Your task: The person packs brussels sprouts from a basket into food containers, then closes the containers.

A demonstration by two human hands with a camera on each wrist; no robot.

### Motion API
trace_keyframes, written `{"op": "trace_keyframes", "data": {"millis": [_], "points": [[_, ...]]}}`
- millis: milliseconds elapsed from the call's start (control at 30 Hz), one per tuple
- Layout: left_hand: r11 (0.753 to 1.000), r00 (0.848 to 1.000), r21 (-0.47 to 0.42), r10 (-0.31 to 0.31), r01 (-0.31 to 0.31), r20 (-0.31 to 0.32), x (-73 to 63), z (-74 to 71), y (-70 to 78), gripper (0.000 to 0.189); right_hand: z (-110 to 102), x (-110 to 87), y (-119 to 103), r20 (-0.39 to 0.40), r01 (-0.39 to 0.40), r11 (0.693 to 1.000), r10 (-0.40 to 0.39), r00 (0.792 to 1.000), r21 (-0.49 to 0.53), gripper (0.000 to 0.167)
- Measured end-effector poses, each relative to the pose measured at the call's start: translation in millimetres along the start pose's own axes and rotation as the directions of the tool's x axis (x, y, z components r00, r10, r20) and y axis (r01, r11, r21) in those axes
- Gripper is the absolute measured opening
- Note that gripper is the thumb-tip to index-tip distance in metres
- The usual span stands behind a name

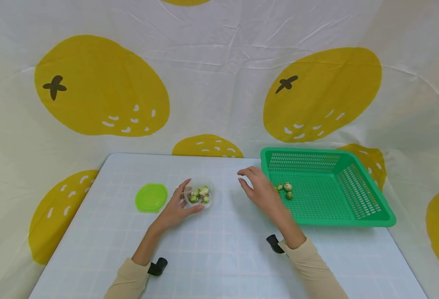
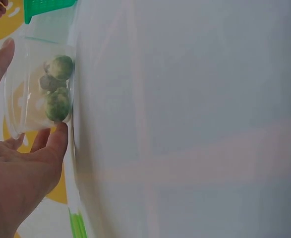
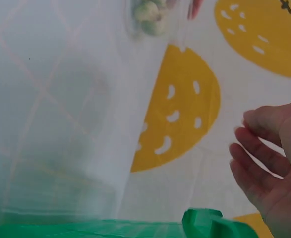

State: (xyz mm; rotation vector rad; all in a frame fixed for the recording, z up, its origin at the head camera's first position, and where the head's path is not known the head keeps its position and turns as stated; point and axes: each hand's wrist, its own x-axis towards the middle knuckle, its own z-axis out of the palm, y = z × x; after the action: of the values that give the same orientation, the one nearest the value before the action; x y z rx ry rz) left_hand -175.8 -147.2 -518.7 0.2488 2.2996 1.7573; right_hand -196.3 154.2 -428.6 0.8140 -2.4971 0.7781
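My left hand [image 1: 175, 211] grips a clear tub [image 2: 29, 74] of sprouts [image 1: 203, 191], upright on the counter [image 1: 212, 257]. My right hand [image 1: 263, 194] holds nothing, fingers loosely bent, thumb apart, near the green basket [image 1: 342, 223] containing more sprouts.

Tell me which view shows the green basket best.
The head view: nearly the whole green basket shows, inside included. Left wrist catches only a fragment at top; right wrist, a strip along the bottom.

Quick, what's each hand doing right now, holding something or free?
Left hand: holding the clear tub of sprouts, fingers curved around it.
Right hand: open, holding nothing, near the green basket.
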Motion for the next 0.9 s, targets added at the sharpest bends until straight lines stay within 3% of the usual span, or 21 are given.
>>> {"op": "trace_keyframes", "data": {"millis": [467,900], "points": [[1.0,1.0,0.002,-0.026,0.026,-0.007,-0.5,0.0,1.6,0.106,-22,-10.4,33,-0.111,-0.096,0.995,0.094,0.989,-0.014,0.018],[1.0,1.0,-0.013,-0.017,0.016,-0.001,-1.3,-0.4,1.4,0.107,-39,-33.1,63,-0.08,-0.21,0.978,0.21,0.974,0.009,0.023]]}}
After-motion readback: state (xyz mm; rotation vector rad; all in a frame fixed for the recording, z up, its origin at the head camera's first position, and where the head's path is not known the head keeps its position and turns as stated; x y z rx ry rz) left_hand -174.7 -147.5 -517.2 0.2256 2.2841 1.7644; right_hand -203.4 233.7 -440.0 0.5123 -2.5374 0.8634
